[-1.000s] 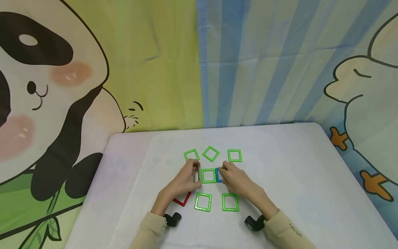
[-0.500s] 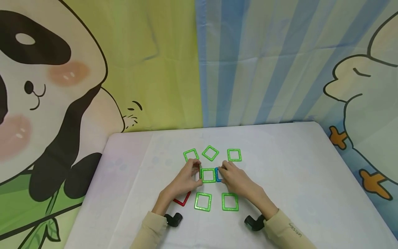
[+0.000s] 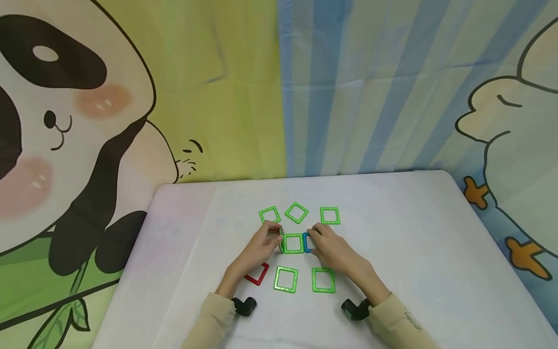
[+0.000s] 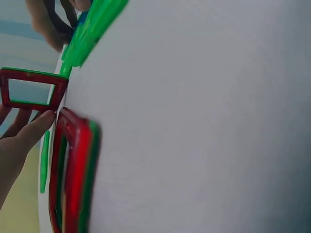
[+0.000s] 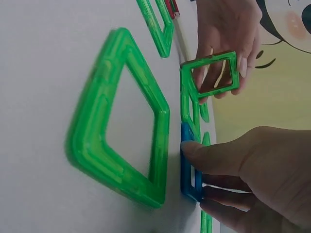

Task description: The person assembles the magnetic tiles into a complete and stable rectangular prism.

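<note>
In the head view, my left hand (image 3: 261,245) holds a square magnetic tile (image 4: 29,75) upright on the table, fingers and thumb at its edges. That tile is red on its left side and green (image 5: 211,58) on its right. It stands against the left edge of a flat green magnetic tile (image 3: 293,251). A blue magnetic tile (image 3: 305,242) lies flat, touching the green one's right edge. My right hand (image 3: 335,249) pinches the blue tile, thumb on top and fingers at its far side. The hand covers part of it.
Near my left wrist lies a red magnetic tile (image 3: 262,276), partly hidden by the hand. Two green tiles, one left (image 3: 286,290) and one right (image 3: 323,291), lie in front. Three more green tiles, including a turned one (image 3: 302,207), lie behind on the white table (image 3: 392,218).
My left hand has shifted slightly right, bringing the upright tile from a small gap against the flat green tile. The left thumb has moved up toward the fingers. My right hand stays on the blue tile.
</note>
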{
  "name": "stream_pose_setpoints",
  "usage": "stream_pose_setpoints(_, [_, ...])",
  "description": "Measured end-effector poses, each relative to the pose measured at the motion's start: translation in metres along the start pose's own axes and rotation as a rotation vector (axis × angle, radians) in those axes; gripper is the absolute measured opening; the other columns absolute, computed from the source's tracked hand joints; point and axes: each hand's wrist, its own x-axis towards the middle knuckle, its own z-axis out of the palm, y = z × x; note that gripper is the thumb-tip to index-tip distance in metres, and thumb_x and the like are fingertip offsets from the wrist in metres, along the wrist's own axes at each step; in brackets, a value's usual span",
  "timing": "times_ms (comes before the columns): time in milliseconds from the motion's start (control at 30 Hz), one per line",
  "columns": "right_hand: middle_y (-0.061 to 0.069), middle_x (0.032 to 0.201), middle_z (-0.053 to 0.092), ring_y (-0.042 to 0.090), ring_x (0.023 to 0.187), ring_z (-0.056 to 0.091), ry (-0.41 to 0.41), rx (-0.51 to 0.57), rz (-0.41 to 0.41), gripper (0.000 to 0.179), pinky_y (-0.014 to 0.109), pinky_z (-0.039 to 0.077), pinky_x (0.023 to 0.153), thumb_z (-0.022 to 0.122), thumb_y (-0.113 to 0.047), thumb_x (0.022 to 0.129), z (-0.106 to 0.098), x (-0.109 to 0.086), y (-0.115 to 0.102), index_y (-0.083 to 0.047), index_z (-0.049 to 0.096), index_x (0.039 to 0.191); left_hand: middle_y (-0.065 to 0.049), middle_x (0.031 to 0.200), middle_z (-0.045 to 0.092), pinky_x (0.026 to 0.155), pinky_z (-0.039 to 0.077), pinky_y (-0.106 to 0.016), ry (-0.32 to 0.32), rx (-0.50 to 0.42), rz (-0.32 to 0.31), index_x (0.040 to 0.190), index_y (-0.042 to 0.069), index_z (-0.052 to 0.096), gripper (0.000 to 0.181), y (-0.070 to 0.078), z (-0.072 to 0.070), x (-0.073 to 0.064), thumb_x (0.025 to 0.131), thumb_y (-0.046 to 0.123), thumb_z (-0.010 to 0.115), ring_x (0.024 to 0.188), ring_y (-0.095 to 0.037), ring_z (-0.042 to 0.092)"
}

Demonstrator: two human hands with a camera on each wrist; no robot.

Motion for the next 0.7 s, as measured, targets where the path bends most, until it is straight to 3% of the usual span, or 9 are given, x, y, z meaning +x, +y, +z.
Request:
stream_pose_setpoints(167, [0.019, 0.133, 0.059, 0.033, 0.124, 0.055, 0.064, 0.040, -0.026, 0.051, 0.046, 0.054, 0.096, 0.083, -0.009, 0.086, 0.000, -0.003, -0.002, 0.003, 0.063, 0.132, -0.016, 0.148, 0.049, 0.113, 0.045, -0.046, -0.007, -0.026, 0.007, 0.144, 0.003, 0.043, 0.043, -0.002, -0.001, 0.001, 0.108, 0.025, 0.054, 0.142, -0.029, 0.047])
stream_pose_setpoints(367, [0.016, 0.127, 0.062, 0.028, 0.116, 0.060, 0.121, 0.082, -0.110, 0.044, 0.041, 0.056, 0.093, 0.083, -0.009, 0.087, 0.003, -0.007, -0.016, 0.002, 0.066, 0.125, -0.017, 0.147, 0.050, 0.112, 0.046, -0.046, 0.002, -0.025, 0.024, 0.142, 0.001, 0.043, 0.041, -0.002, -0.002, 0.001, 0.108, 0.022, 0.053, 0.140, -0.028, 0.048])
stream_pose_setpoints(700, [0.008, 0.106, 0.066, 0.019, 0.097, 0.062, 0.057, 0.093, -0.157, 0.026, 0.032, 0.056, 0.082, 0.075, -0.011, 0.093, 0.015, -0.013, -0.053, 0.001, 0.068, 0.114, -0.019, 0.141, 0.054, 0.110, 0.047, -0.049, 0.018, 0.017, 0.034, 0.138, 0.000, 0.046, 0.037, 0.002, 0.000, 0.001, 0.107, 0.019, 0.054, 0.136, -0.031, 0.052])
